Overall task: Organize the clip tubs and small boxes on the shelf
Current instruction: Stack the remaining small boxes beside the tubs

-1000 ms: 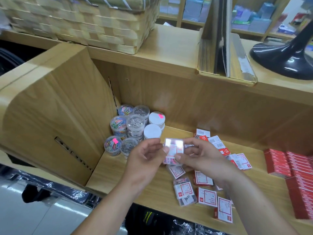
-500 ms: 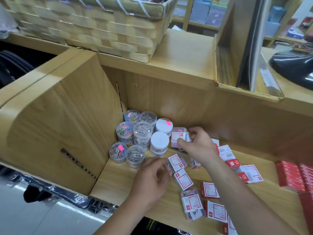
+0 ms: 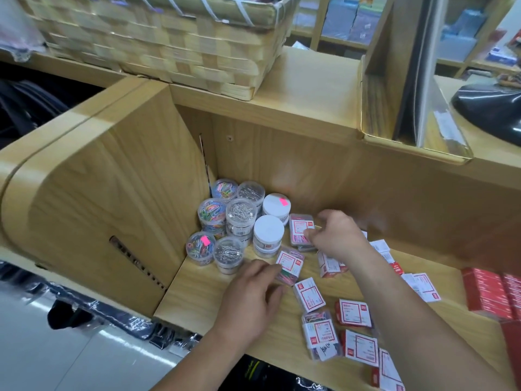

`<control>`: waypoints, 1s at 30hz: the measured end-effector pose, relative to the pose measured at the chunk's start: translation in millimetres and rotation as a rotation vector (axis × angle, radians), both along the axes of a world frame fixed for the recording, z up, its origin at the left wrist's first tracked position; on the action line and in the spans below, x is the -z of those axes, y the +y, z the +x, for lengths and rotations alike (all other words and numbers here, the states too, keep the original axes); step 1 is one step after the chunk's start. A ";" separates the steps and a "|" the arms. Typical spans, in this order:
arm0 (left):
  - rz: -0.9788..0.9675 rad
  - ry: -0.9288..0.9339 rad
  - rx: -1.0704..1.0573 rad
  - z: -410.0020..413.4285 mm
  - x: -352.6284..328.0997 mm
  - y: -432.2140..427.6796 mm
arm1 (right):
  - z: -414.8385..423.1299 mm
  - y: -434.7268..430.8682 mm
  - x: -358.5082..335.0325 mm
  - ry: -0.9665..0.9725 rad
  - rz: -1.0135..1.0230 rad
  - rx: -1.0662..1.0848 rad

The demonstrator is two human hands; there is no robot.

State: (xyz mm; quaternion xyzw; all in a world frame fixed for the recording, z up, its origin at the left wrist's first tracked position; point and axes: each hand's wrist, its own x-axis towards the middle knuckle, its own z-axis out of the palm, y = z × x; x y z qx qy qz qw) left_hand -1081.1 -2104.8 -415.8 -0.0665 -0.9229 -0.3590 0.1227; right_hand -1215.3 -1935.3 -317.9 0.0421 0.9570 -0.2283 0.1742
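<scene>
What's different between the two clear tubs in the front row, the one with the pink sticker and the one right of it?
The left tub holds multicoloured clips; the right tub holds silver ones. The left tub has a pink sticker on its lid; the right tub's lid is bare. Both are round, clear and upright, side by side in the front row.
</scene>
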 end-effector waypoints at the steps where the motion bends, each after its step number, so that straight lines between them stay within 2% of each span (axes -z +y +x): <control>1: 0.006 0.003 0.003 0.0 0.7 -0.2 | -0.2 -2.0 -1.0 0.004 -0.006 -0.009; 7: -0.071 0.025 0.014 6.8 2.1 3.4 | 9.1 -5.1 3.3 0.087 -0.093 -0.025; 13: -0.206 0.041 0.023 11.3 1.2 9.1 | 14.9 3.2 6.0 0.042 -0.184 -0.148; 20: -0.275 0.003 0.010 4.8 -1.6 10.4 | 13.0 9.0 14.0 0.065 -0.356 -0.152; 27: -0.190 -0.003 0.014 16.1 -0.9 7.6 | 2.8 9.9 11.3 0.026 -0.214 -0.199; 30: -0.151 0.001 0.010 18.5 0.0 5.9 | 3.3 15.1 11.6 0.069 -0.174 -0.213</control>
